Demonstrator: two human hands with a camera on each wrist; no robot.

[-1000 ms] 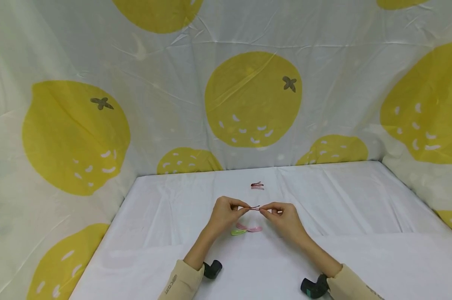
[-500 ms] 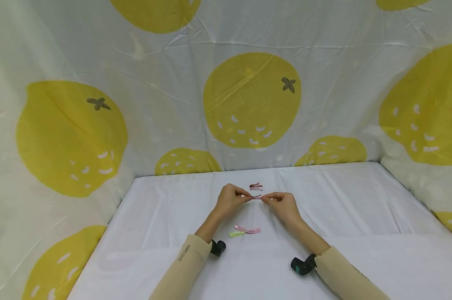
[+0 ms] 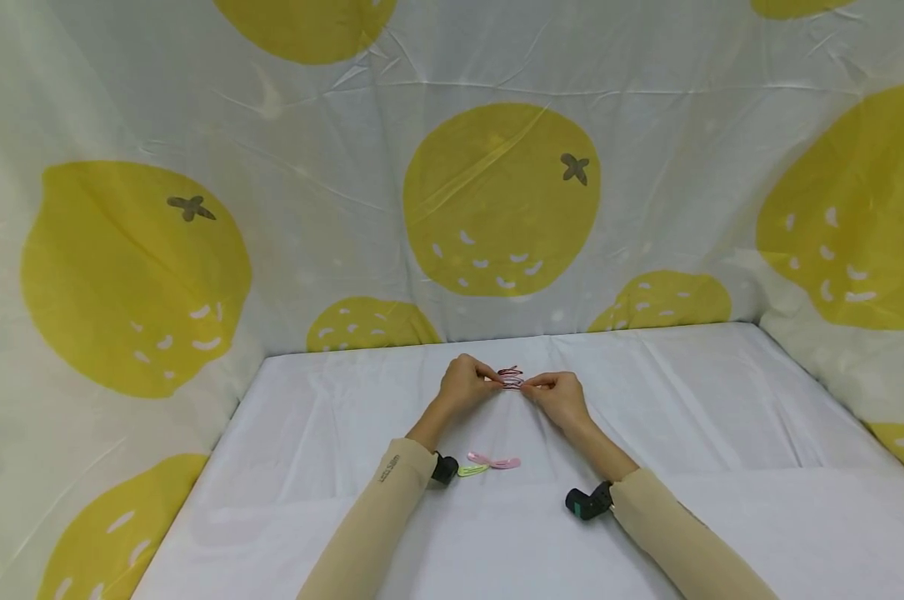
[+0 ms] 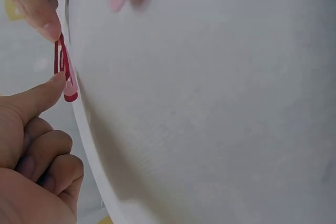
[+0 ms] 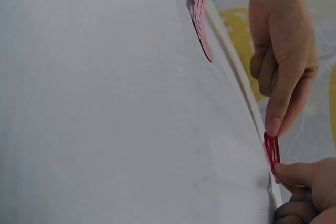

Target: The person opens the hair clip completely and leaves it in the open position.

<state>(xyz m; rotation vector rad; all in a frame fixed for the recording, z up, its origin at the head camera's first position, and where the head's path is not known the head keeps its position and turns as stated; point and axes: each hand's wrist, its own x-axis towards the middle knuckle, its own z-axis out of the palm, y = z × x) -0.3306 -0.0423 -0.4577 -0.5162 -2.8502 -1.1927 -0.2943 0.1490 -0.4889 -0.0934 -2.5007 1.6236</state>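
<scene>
A dark red snap hair clip (image 4: 61, 59) is pinched at its two ends, one by each hand. My left hand (image 3: 466, 383) grips one end between thumb and fingertips. The other end sits in the pinch of my right hand (image 3: 562, 400). Seen from the head, the clip (image 3: 511, 387) lies crosswise, low over the cloth or touching it; I cannot tell which. Right beside it, in the left wrist view, a pink clip (image 4: 71, 85) with a red end is partly covered. Another dark red clip (image 3: 509, 371) lies just beyond the fingers.
Closer to me, pink hair clips (image 3: 506, 463) and a lime green hair clip (image 3: 472, 471) lie together on the white cloth-covered table (image 3: 684, 417). Lemon-print fabric (image 3: 347, 208) hangs behind and at the sides. Each wrist bears a black camera (image 3: 588, 503).
Both hands have carried the red clip forward, away from me, up to the clips at the back. The nearer pink and green clips stay in place.
</scene>
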